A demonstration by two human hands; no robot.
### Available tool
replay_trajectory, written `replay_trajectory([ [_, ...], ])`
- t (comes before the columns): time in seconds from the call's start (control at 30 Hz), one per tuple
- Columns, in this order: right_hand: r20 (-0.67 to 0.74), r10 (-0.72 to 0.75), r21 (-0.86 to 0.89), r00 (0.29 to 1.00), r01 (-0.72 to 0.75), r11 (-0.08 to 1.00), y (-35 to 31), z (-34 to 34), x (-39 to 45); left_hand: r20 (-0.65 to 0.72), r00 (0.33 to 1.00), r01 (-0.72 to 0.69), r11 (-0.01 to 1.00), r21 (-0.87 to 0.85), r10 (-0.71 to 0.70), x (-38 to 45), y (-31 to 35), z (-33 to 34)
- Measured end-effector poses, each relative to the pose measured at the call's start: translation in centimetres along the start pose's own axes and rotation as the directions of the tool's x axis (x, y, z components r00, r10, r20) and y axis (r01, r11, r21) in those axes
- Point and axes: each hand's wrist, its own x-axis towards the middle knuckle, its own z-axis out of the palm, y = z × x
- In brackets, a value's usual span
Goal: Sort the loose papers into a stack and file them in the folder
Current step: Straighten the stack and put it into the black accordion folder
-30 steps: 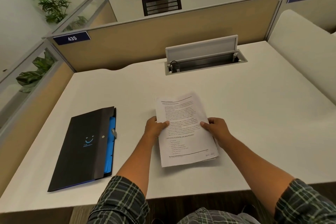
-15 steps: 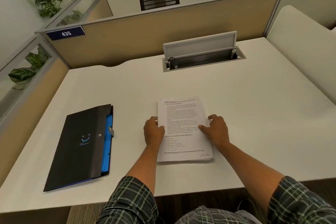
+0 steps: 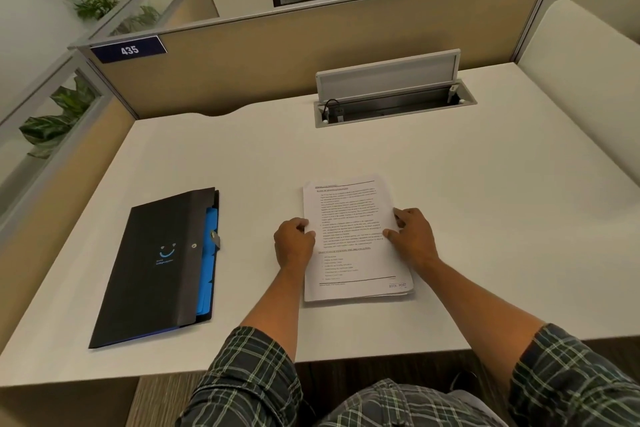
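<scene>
My left hand (image 3: 294,243) and right hand (image 3: 414,237) pinch the side edges of the white printed paper stack (image 3: 353,239) between them. The black flat folder with blue tabs (image 3: 156,263) lies to my left — nearer the left hand, its long axis roughly parallel to the stack's.

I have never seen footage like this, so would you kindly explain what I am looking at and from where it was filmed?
There is no machine here: a person wears a wide-angle camera on the head, looking down at their own bare hands. On the white desk lies a stack of printed papers. The left hand grips its left edge and the right hand holds its right edge, thumb on the top sheet. To the left, apart from the stack, lies a closed black folder with blue dividers showing at its edge.
</scene>
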Motion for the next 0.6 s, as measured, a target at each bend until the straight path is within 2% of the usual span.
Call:
replay_trajectory([
  [0.1, -0.018, -0.028, 0.009, 0.999, 0.028, 1.000, 0.2, 0.7, -0.7, 0.003, 1.000, -0.017, 1.000, 0.009, 0.017, -0.1, 0.2, 0.0],
  [0.37, -0.153, -0.146, -0.216, 0.977, 0.111, 0.970, 1.3, 1.6, -2.6, 0.001, 0.994, -0.109, 0.982, 0.155, 0.110, -0.4, 1.0, -0.3],
  [0.47, -0.193, -0.208, -0.268, 0.959, 0.152, 0.951, 0.0, 1.1, -1.9, -0.025, 0.979, -0.189, 0.947, 0.261, 0.202, -0.3, 1.0, -0.9],
  [0.6, -0.158, -0.339, -0.294, 0.928, 0.283, 0.913, -2.7, 1.4, -0.8, 0.026, 0.949, -0.297, 0.868, 0.398, 0.313, 0.7, 1.0, -2.6],
])
